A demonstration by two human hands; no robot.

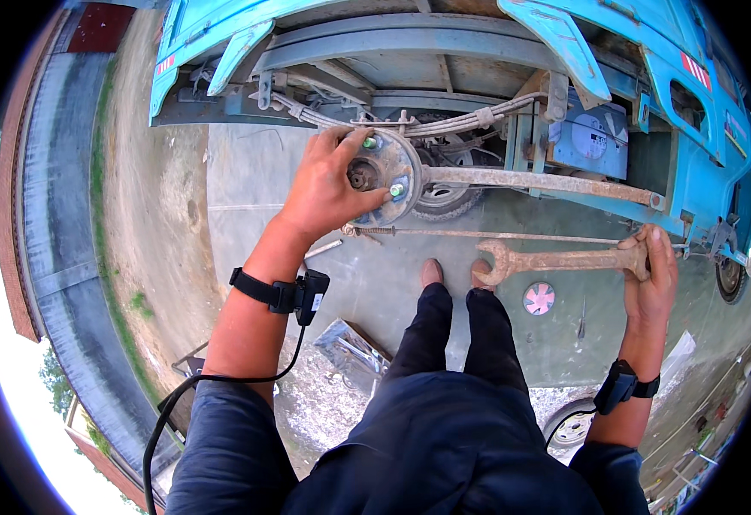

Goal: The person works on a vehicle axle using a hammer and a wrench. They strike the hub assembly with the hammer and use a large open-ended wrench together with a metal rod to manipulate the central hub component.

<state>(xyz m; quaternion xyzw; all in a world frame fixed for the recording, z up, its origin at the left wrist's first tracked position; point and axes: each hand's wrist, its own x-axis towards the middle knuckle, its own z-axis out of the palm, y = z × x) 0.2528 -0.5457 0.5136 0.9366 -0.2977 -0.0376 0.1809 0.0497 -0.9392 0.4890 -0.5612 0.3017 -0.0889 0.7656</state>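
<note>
- The left hand (326,182) is on the round metal hub (405,159), with its fingers spread wide over the front of it
- One finger is at the top bolt (369,143) and the thumb is at the lower bolt (397,190), and both bolts have some green on them
- The right hand (654,279) has its fingers curled around one end of a big rusty wrench (556,261)
- The wrench lies flat across the air, with its open mouth pointing left, well apart from the hub
- A long rusty bar (547,178) goes from the hub to the right, above the wrench
- A thin rusty rod (478,233) runs between that bar and the wrench
- Bent metal springs (478,118) sit above the hub, under the bright blue truck (556,30)
- A pink round thing (539,299) is on the floor (384,292), near the person's shoes (431,272)
</note>
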